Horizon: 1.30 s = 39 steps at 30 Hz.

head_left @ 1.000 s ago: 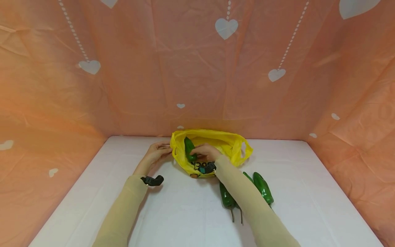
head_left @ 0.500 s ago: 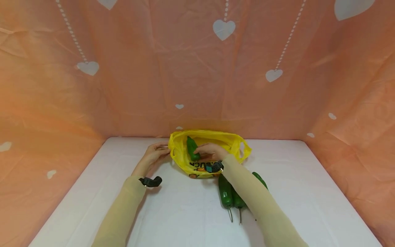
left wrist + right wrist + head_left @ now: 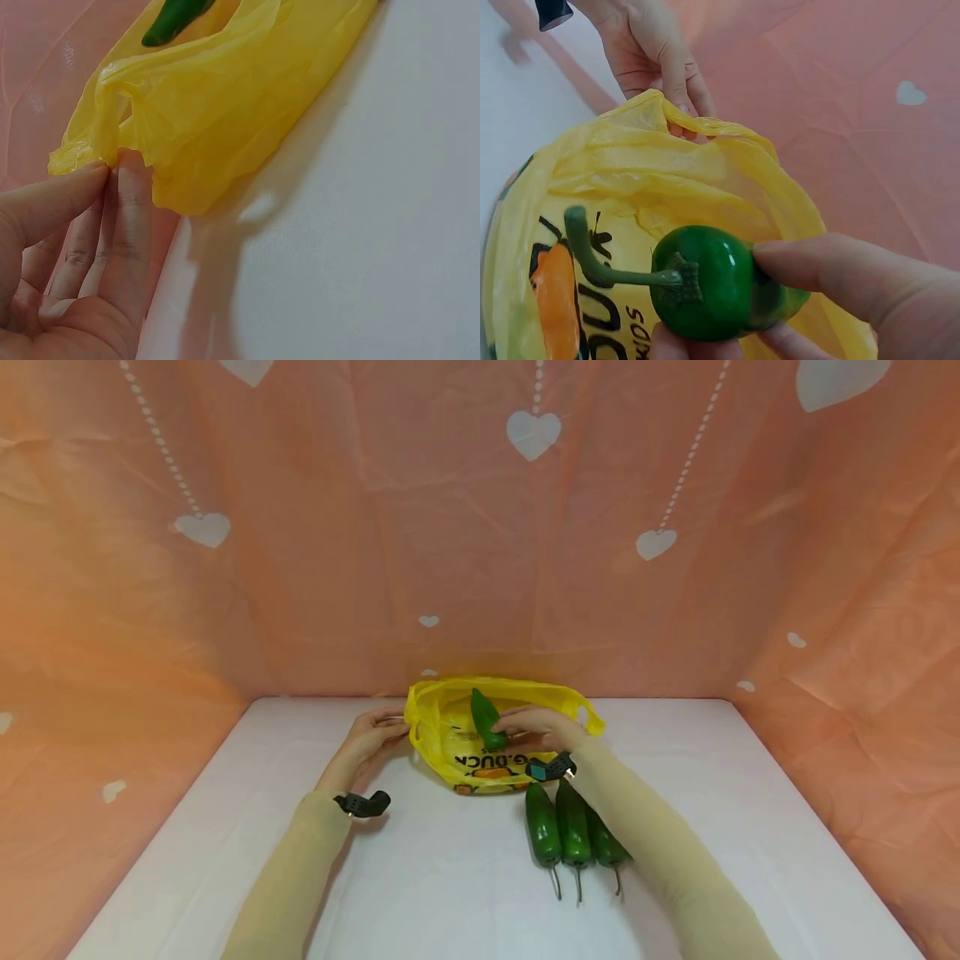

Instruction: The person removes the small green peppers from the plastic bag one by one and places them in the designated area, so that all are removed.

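A yellow plastic bag (image 3: 429, 745) with duck print stands wide-mouthed at the back of the table. My left hand (image 3: 369, 739) pinches its left handle between thumb and fingers; the left wrist view shows the bunched plastic (image 3: 225, 127) there. With thumb and fingers my right hand (image 3: 546, 728) grips a long green pepper (image 3: 486, 714) over the bag's mouth. In the right wrist view the pepper's curved stem (image 3: 622, 276) points away from the palm and its tip is hidden. Below the right forearm lie three green peppers (image 3: 574, 831) side by side, the rightmost partly covered by the sleeve.
The white table (image 3: 427, 877) runs up to an orange backdrop (image 3: 465, 568) with white hearts behind and on both sides. Each wrist wears a black strap (image 3: 363, 803). The bag's right handle loop (image 3: 594, 720) sits behind the right hand.
My right hand has moved right with the pepper, from the bag's left side toward its middle. More of the bag's lettering and of the peppers on the table shows. The left hand keeps its hold.
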{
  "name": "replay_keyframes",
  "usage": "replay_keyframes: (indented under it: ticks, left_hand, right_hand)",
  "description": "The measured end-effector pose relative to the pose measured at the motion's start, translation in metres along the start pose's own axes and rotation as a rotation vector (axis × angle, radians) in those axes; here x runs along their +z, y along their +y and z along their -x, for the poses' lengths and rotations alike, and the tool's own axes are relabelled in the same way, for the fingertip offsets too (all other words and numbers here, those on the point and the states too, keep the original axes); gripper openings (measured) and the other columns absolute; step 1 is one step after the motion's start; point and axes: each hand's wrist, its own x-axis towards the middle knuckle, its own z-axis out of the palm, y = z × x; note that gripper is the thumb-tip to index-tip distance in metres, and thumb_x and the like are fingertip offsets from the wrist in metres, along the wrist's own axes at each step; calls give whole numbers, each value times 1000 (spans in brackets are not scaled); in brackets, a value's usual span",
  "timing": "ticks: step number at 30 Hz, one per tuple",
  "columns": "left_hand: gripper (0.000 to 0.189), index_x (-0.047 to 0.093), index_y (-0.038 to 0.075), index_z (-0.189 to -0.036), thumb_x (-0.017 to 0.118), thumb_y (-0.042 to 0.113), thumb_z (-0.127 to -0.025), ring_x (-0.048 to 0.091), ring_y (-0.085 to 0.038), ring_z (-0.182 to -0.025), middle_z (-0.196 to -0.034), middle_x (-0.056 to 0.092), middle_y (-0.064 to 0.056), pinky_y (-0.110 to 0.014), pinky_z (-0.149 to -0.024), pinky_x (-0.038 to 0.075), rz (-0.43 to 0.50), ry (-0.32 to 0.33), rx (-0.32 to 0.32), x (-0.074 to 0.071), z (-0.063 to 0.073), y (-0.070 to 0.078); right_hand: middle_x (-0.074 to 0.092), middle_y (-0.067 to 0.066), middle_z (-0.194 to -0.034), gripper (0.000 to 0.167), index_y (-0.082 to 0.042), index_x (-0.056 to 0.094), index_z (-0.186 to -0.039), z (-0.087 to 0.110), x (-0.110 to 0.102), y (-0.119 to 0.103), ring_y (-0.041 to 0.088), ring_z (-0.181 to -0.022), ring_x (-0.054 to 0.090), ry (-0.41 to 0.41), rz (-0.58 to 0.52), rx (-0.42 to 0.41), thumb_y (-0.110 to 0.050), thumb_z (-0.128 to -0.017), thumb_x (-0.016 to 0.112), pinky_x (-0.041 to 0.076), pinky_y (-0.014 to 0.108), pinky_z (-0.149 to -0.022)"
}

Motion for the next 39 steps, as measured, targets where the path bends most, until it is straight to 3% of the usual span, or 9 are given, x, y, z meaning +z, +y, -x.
replay_keyframes:
  ticks: [4,13,19,25,31,39]
  left_hand:
    - [43,51,-4,-133,62,2,-92,66,-12,-88,-103,66,-5,-38,-96,48,11,6,-14,1,-1,0]
    - [44,49,-4,-134,62,3,-93,65,-11,-89,-104,66,-6,-37,-93,50,-31,-1,16,0,3,0]
    - [45,49,-4,-134,63,3,-92,66,-12,-90,-104,66,-6,-36,-93,50,-13,3,5,1,3,-1]
    - [46,48,-4,-135,63,3,-92,66,-13,-90,-103,65,-6,-36,-93,50,2,4,-14,0,3,0]
    - [46,48,-4,-135,63,3,-92,66,-12,-89,-102,66,-5,-35,-92,51,0,0,-6,-1,4,0]
    - [45,49,-5,-134,63,2,-92,66,-12,-89,-102,67,-5,-36,-93,50,-3,-14,2,0,4,-1]
  right_hand:
    - [48,20,-130,31,5,55,-125,11,-6,0,30,-113,54,4,5,-3,-7,-97,56,48,43,-96]
    - [42,25,-137,59,4,32,-144,36,-16,4,33,-110,58,42,-17,8,-9,-94,61,46,47,-97]
    - [46,23,-133,57,2,35,-144,52,-25,6,34,-112,57,27,-10,3,-9,-94,61,44,47,-98]
    - [49,22,-127,58,2,32,-144,70,-38,12,30,-105,60,17,-28,-15,-6,-94,59,49,45,-94]
    - [50,21,-122,62,3,26,-146,92,-51,21,25,-98,61,-1,-49,-39,-5,-94,58,42,50,-101]
    - [51,18,-123,69,3,21,-148,122,-68,33,23,-99,60,17,23,-79,-11,-93,61,42,49,-101]
